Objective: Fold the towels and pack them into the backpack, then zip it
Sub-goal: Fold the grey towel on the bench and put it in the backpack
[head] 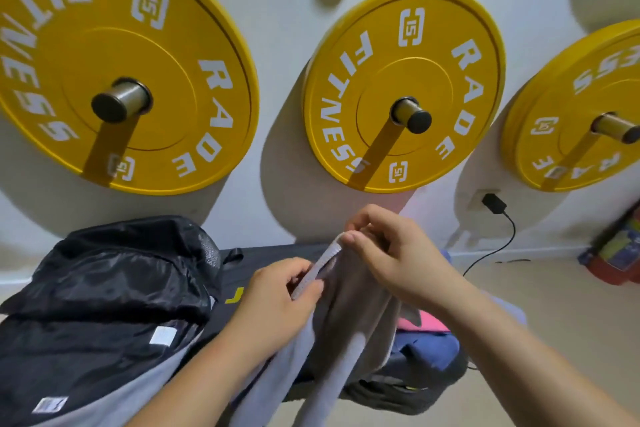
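Your left hand and right hand both pinch the grey towel's top edge. The black backpack lies just left.

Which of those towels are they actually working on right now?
The grey towel: both the left hand and right hand pinch its top edge. The pink towel and blue towel lie to its right, unheld.

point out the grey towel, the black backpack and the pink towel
grey towel (349, 315), head view, on its hanging middle fold
black backpack (114, 274), head view, on its shiny top panel
pink towel (426, 324), head view, on its visible flat patch
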Available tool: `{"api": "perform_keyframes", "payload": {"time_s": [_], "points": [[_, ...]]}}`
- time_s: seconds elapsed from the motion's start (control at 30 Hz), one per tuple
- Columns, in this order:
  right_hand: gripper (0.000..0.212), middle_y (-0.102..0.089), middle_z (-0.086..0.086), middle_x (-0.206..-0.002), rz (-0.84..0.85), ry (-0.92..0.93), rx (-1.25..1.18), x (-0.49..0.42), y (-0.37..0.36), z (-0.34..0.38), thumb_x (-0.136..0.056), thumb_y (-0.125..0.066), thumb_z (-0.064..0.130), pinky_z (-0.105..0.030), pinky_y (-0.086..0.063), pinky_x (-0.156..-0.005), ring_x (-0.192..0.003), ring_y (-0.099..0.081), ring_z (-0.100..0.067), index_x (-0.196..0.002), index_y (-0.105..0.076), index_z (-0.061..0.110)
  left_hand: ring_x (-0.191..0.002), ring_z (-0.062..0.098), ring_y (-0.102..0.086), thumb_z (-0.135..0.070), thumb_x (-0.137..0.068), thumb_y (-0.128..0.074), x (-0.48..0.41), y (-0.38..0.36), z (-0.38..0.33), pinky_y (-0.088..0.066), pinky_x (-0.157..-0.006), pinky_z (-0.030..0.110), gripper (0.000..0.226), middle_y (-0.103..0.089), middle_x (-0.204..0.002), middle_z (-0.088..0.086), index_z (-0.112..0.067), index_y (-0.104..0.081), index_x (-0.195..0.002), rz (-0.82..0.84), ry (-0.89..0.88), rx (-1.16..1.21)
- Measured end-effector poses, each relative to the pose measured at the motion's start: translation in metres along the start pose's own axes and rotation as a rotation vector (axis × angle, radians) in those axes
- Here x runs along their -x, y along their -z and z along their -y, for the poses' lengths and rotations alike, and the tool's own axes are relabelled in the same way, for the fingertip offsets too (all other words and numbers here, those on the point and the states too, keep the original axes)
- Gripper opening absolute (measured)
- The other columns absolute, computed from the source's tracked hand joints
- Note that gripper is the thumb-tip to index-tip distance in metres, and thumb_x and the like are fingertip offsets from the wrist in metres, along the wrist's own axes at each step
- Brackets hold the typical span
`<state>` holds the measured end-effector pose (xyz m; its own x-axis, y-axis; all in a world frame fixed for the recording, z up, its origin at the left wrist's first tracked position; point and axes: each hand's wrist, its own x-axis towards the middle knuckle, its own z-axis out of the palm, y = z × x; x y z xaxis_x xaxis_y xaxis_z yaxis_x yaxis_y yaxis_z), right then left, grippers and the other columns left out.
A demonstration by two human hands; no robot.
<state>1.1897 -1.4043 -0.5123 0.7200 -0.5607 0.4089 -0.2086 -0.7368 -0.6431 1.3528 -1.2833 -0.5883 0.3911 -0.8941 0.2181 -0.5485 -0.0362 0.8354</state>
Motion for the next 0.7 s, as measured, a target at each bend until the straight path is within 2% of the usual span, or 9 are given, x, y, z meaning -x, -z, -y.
{"api": "perform_keyframes", "payload": {"time_s": [0.07,0.13,0.17,0.23,0.37,0.47,0.53,0.63,0.7], "points": [[0.021,-0.056,0.008,-0.061,-0.011,-0.078,0.089,0.007,-0.002,-0.011,-0.089,-0.07,0.042,-0.026,-0.041,-0.056,-0.056,-0.046,-0.007,-0.083,-0.059,0.025,-0.064,0.006,-0.053,-0.021,-0.092,-0.067,0.008,0.011,0.002,-0.042,-0.06,0.019,0.011,-0.064,-0.072,-0.009,-0.024,-0.069,-0.082,0.023,0.038,0.001],[0.038,-0.058,0.011,-0.063,0.085,-0.156,0.165,0.008,0.001,-0.019,-0.076,-0.072,0.064,-0.031,-0.045,-0.057,-0.059,-0.048,-0.008,-0.082,-0.061,0.028,-0.068,0.012,-0.057,-0.017,-0.094,-0.065,0.012,0.027,0.003,-0.042,-0.062,0.018,0.016,-0.069,-0.077,-0.004,-0.026,-0.073,-0.084,0.058,0.044,0.004],[0.042,-0.057,0.011,-0.062,0.144,-0.179,0.155,0.008,0.002,-0.02,-0.072,-0.075,0.067,-0.03,-0.044,-0.058,-0.059,-0.048,-0.007,-0.082,-0.062,0.028,-0.067,0.015,-0.057,-0.018,-0.095,-0.064,0.013,0.034,0.003,-0.041,-0.061,0.019,0.016,-0.069,-0.077,-0.001,-0.027,-0.073,-0.084,0.073,0.052,-0.007],[0.035,-0.057,0.009,-0.06,0.19,-0.185,0.118,0.005,-0.002,-0.019,-0.075,-0.078,0.061,-0.026,-0.043,-0.056,-0.057,-0.048,-0.005,-0.077,-0.066,0.028,-0.059,0.012,-0.05,-0.023,-0.094,-0.065,0.013,0.045,0.005,-0.038,-0.056,0.019,0.015,-0.065,-0.07,0.004,-0.025,-0.072,-0.081,0.056,0.074,-0.02],[0.025,-0.057,0.017,-0.052,0.013,-0.263,0.078,0.007,-0.022,-0.026,-0.089,-0.073,0.044,-0.013,-0.036,-0.049,-0.051,-0.049,-0.002,-0.074,-0.075,0.024,-0.055,0.004,-0.047,-0.023,-0.091,-0.064,0.025,0.051,0.018,-0.039,-0.055,0.017,0.016,-0.058,-0.06,-0.009,-0.026,-0.067,-0.076,0.093,0.12,-0.157],[0.023,-0.058,0.021,-0.051,-0.094,-0.387,0.113,0.01,-0.037,-0.047,-0.09,-0.072,0.043,-0.014,-0.036,-0.05,-0.052,-0.052,0.002,-0.076,-0.077,0.025,-0.062,0.008,-0.055,-0.016,-0.079,-0.055,0.029,0.053,0.035,-0.047,-0.059,0.029,0.013,-0.062,-0.065,-0.009,-0.026,-0.061,-0.073,0.168,0.186,-0.372],[0.025,-0.055,0.021,-0.048,-0.197,-0.487,0.088,0.013,-0.036,-0.066,-0.091,-0.07,0.04,-0.017,-0.035,-0.051,-0.05,-0.051,0.003,-0.071,-0.073,0.027,-0.066,0.02,-0.057,-0.016,-0.072,-0.05,0.023,0.053,0.045,-0.047,-0.058,0.036,0.008,-0.062,-0.067,-0.001,-0.016,-0.058,-0.074,0.202,0.225,-0.509],[0.03,-0.047,0.013,-0.045,-0.29,-0.623,0.051,0.027,-0.027,-0.103,-0.091,-0.069,0.041,-0.031,-0.035,-0.057,-0.049,-0.043,-0.006,-0.065,-0.068,0.026,-0.058,0.025,-0.042,-0.018,-0.068,-0.046,0.015,0.05,0.059,-0.034,-0.052,0.032,0.01,-0.057,-0.063,0.011,-0.009,-0.051,-0.069,0.185,0.265,-0.551],[0.03,-0.045,0.01,-0.045,-0.348,-0.701,0.047,0.037,-0.027,-0.124,-0.091,-0.068,0.043,-0.032,-0.038,-0.06,-0.054,-0.042,-0.013,-0.068,-0.071,0.023,-0.059,0.022,-0.045,-0.02,-0.073,-0.046,0.012,0.047,0.067,-0.042,-0.055,0.029,0.012,-0.06,-0.065,0.008,-0.015,-0.057,-0.073,0.139,0.284,-0.559]]}}
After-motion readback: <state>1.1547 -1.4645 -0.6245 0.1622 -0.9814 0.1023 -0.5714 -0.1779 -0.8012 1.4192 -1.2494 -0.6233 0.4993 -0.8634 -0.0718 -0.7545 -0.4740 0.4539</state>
